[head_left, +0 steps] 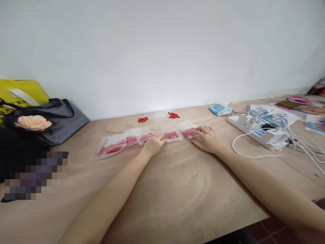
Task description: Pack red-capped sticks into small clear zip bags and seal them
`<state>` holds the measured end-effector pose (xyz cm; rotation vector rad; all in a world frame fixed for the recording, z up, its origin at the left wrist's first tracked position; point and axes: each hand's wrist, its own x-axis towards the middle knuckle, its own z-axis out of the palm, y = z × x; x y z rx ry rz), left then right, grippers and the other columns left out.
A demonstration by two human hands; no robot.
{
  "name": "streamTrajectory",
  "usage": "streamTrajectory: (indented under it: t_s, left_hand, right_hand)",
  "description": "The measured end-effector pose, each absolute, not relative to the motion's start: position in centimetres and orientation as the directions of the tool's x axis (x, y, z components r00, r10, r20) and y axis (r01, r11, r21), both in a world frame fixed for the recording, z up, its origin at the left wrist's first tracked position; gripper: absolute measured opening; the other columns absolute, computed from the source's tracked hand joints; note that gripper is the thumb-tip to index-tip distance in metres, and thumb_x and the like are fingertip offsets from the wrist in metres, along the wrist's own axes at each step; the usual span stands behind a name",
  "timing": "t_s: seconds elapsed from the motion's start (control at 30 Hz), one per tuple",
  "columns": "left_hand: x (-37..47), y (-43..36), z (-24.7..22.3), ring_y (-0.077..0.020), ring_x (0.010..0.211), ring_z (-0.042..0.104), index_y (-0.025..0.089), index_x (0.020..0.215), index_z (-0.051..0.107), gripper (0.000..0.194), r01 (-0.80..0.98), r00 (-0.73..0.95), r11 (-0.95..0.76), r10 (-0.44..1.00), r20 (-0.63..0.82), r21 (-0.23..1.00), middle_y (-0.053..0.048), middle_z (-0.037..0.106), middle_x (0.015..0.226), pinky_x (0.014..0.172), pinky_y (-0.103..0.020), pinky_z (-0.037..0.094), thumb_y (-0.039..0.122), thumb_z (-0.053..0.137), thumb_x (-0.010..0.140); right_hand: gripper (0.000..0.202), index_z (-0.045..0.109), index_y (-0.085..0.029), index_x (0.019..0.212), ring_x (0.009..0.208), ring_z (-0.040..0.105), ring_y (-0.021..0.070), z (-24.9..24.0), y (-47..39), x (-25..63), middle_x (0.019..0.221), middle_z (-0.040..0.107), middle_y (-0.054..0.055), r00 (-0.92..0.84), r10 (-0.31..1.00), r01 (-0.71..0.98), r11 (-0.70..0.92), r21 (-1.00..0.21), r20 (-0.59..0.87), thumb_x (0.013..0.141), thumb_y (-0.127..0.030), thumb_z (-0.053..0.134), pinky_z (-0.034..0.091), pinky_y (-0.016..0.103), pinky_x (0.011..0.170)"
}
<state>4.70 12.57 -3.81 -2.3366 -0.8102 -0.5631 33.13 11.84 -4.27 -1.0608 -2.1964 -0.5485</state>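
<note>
Several clear plastic bags of small red pieces lie in a row across the wooden table. My left hand (154, 145) is closed, its fingertips pinching the lower left corner of a middle bag (171, 134). Just beyond that wrist lie more filled bags, including a left one (111, 146) and another (131, 137), partly overlapping. My right hand (207, 138) has its thumb and fingers around the right edge of the rightmost bag (188, 130). Behind the row, loose red pieces lie in a left pile (143, 119) and a right pile (174, 115), with clear plastic (160, 116) between them.
At right, a white power strip (259, 135) carries plugs and tangled cables (302, 145). A blue packet (219, 109) lies near the wall, with printed sheets (279, 117) farther right. A striped bag (61, 118), a yellow bag (25, 91) and a fabric flower (34, 123) occupy the left.
</note>
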Motion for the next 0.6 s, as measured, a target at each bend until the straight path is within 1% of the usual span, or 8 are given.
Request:
streamTrajectory:
  t_s: [0.1,0.17,0.27,0.33,0.43,0.5,0.6]
  left_hand:
    - [5.0,12.9,-3.8,-0.0155,0.070,0.064,0.013,0.087,0.062,0.020,0.694,0.692,-0.618,0.431,0.579,-0.369,-0.008,0.066,0.088,0.057,-0.024,0.051,0.009,0.042,0.084]
    - [4.8,12.3,-3.6,-0.0166,0.079,0.064,0.014,0.095,0.061,0.020,0.697,0.678,-0.637,0.434,0.594,-0.330,-0.008,0.064,0.097,0.064,-0.025,0.052,0.012,0.043,0.085]
    - [4.4,10.8,-3.4,-0.0169,0.086,0.062,0.015,0.103,0.057,0.022,0.677,0.654,-0.709,0.453,0.606,-0.200,-0.009,0.060,0.105,0.072,-0.028,0.053,0.018,0.043,0.087]
    - [4.1,9.7,-3.3,-0.0175,0.090,0.060,0.015,0.107,0.055,0.024,0.652,0.634,-0.751,0.464,0.618,-0.105,-0.010,0.058,0.106,0.076,-0.030,0.052,0.020,0.045,0.086]
    - [4.1,7.8,-3.1,-0.0182,0.094,0.058,0.016,0.108,0.054,0.024,0.583,0.627,-0.812,0.428,0.651,-0.028,-0.010,0.058,0.103,0.079,-0.031,0.051,0.019,0.048,0.085]
    - [4.1,6.3,-2.9,-0.0176,0.092,0.058,0.016,0.107,0.054,0.023,0.527,0.647,-0.850,0.393,0.654,-0.011,-0.010,0.058,0.100,0.078,-0.030,0.051,0.020,0.050,0.084]
    - [4.0,4.2,-2.6,-0.0163,0.085,0.060,0.015,0.103,0.055,0.022,0.451,0.694,-0.892,0.330,0.640,-0.029,-0.009,0.060,0.095,0.072,-0.027,0.052,0.022,0.054,0.083]
  right_hand:
    - [0.019,0.064,-0.021,0.094,0.081,0.050,0.0186,-4.6,12.7,32.7,0.090,0.060,0.007,-0.465,0.522,0.796,0.600,0.080,0.715,0.081,-0.027,0.052,0.033,0.033,0.072]
    - [0.017,0.066,-0.021,0.086,0.078,0.050,0.0169,-4.6,12.8,32.4,0.083,0.061,0.006,-0.460,0.488,0.774,0.629,0.066,0.742,0.082,-0.022,0.049,0.034,0.031,0.070]
    - [0.016,0.064,-0.019,0.084,0.077,0.051,0.0161,-4.1,11.9,31.8,0.080,0.060,0.006,-0.442,0.404,0.730,0.680,0.060,0.801,0.082,-0.018,0.048,0.035,0.030,0.068]
    - [0.015,0.063,-0.018,0.084,0.076,0.051,0.0159,-3.7,10.5,31.0,0.079,0.060,0.007,-0.470,0.329,0.695,0.710,0.113,0.819,0.082,-0.017,0.048,0.035,0.030,0.067]
    - [0.015,0.061,-0.018,0.080,0.068,0.049,0.0137,-3.1,7.7,29.1,0.072,0.059,0.004,-0.614,0.218,0.607,0.744,0.278,0.758,0.083,-0.016,0.046,0.032,0.030,0.064]
    - [0.017,0.060,-0.018,0.079,0.064,0.047,0.0115,-3.0,6.0,27.6,0.067,0.057,0.001,-0.710,0.133,0.510,0.774,0.375,0.692,0.084,-0.014,0.044,0.030,0.030,0.062]
    - [0.021,0.058,-0.018,0.073,0.061,0.045,0.0097,-3.1,4.7,25.5,0.064,0.055,-0.001,-0.756,0.033,0.412,0.800,0.436,0.654,0.085,-0.014,0.042,0.029,0.029,0.060]
